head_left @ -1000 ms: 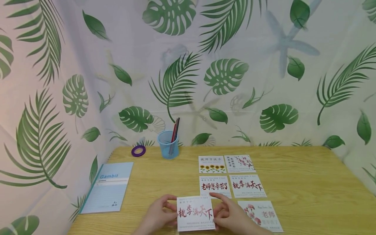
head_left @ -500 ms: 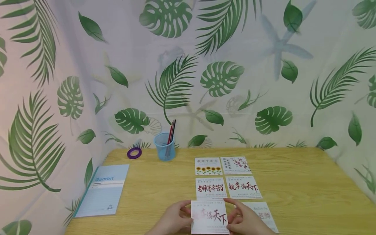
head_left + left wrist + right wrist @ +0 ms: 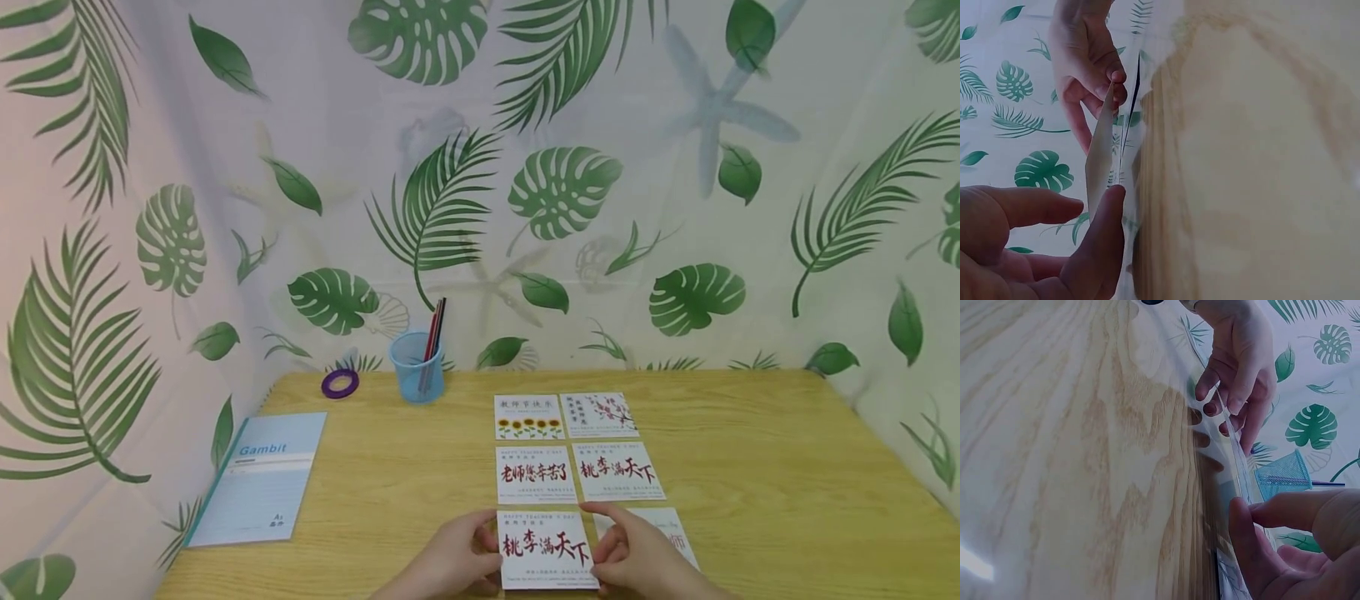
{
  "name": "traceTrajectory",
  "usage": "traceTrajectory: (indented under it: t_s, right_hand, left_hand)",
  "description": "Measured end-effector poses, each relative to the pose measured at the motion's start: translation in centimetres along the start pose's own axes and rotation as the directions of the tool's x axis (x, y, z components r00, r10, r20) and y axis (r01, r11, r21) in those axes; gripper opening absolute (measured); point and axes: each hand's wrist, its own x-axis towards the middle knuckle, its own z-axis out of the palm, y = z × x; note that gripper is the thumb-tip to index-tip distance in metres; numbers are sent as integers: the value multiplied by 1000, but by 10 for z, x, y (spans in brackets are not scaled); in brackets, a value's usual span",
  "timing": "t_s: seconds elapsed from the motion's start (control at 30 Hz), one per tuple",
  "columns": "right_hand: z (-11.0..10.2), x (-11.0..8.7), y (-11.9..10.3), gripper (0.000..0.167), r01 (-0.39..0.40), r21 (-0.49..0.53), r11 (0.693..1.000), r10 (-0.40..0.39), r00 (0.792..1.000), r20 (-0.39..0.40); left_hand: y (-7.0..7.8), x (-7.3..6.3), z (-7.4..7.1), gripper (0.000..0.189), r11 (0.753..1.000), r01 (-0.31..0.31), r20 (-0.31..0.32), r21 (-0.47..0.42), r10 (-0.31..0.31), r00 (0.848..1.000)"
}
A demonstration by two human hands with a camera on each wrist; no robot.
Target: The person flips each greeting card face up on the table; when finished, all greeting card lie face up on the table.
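In the head view, a square white card [image 3: 547, 552] with red brush-style characters is held between both hands, face up. My left hand [image 3: 459, 554] pinches its left edge, and my right hand [image 3: 637, 554] grips the right edge, one finger at the top right corner. The left wrist view catches the card [image 3: 1100, 165] nearly edge-on, off the table, between the two hands. Under my right hand lies a partly covered card [image 3: 684, 542]. Just above the held card are a red-lettered card [image 3: 534, 475] and another red-lettered card [image 3: 618, 472].
Farther back lie a sunflower card [image 3: 528, 417] and a blossom card [image 3: 598, 415]. A blue mesh pen cup [image 3: 417, 371] with pencils and a purple tape roll [image 3: 341, 384] stand near the back edge. A light blue notebook [image 3: 258, 479] lies left on the wooden table [image 3: 757, 467].
Both hands have carried the card rightward, from left of the laid-out cards to below the left column. Glare that dimmed its lettering half a second ago is gone. The head view has shifted slightly.
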Motion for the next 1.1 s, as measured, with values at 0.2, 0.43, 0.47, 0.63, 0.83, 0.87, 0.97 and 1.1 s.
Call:
traceTrajectory:
  t_s: [0.2, 0.43, 0.47, 0.63, 0.83, 0.87, 0.97, 1.1]
  right_hand:
    - [1, -1, 0, 74, -32, -5, 999, 31, 999, -30]
    - [5, -4, -1, 71, -57, 37, 998, 58, 998, -31]
    - [5, -4, -2, 70, -58, 38, 998, 59, 998, -29]
    - [5, -7, -5, 64, -63, 16, 998, 64, 998, -19]
    - [4, -9, -8, 38, -3, -165, 986, 2, 1000, -3]
    - [4, -8, -7, 32, 19, -219, 975, -19, 1000, 4]
    - [4, -8, -6, 20, 87, -364, 927, -82, 996, 28]
    - [6, -9, -6, 17, 90, -392, 916, -76, 996, 53]
  left_hand:
    - [2, 0, 1, 65, 999, 36, 20, -12, -36, 999]
    - [-1, 2, 4, 64, 998, 63, 18, -27, -63, 998]
    - [-1, 2, 4, 65, 997, 66, 19, -33, -65, 998]
    - [1, -1, 3, 65, 999, 46, 21, -22, -46, 999]
    - [5, -5, 0, 58, 987, -13, 51, 159, 5, 999]
    - [5, -5, -1, 58, 983, -14, 58, 181, 3, 998]
    - [4, -6, -2, 55, 981, -12, 76, 194, -3, 997]
    - [5, -7, -3, 53, 977, 13, 108, 212, -37, 993]
